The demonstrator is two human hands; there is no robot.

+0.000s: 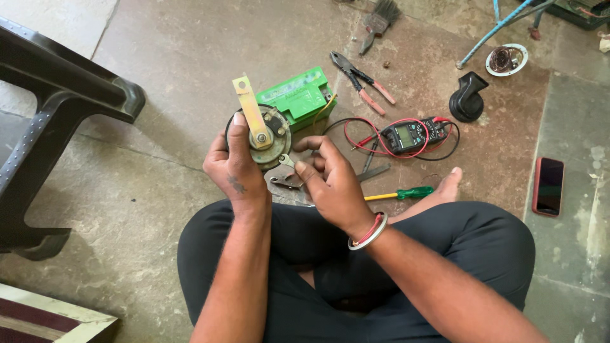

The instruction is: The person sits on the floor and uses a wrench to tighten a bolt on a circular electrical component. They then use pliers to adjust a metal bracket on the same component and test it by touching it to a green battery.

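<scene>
1. While the left hand (234, 166) grips the round horn (260, 136), its metal bracket (250, 111) points toward eleven o'clock.
2. The right hand (330, 181) pinches a small spanner (286, 160) against the horn.
3. Beyond, on the stone floor (159, 76), sit a green battery (298, 95), pliers (362, 82) and a multimeter (410, 135).

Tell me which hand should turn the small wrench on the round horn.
Right. The right hand already pinches the small wrench at the round horn, while the left hand is wrapped around the horn's body, steadying it.

Dull metal horn (264, 136) w/ yellowish plated bracket (249, 108), glossy green plastic battery (298, 95), rough stained concrete floor (171, 70)
</scene>
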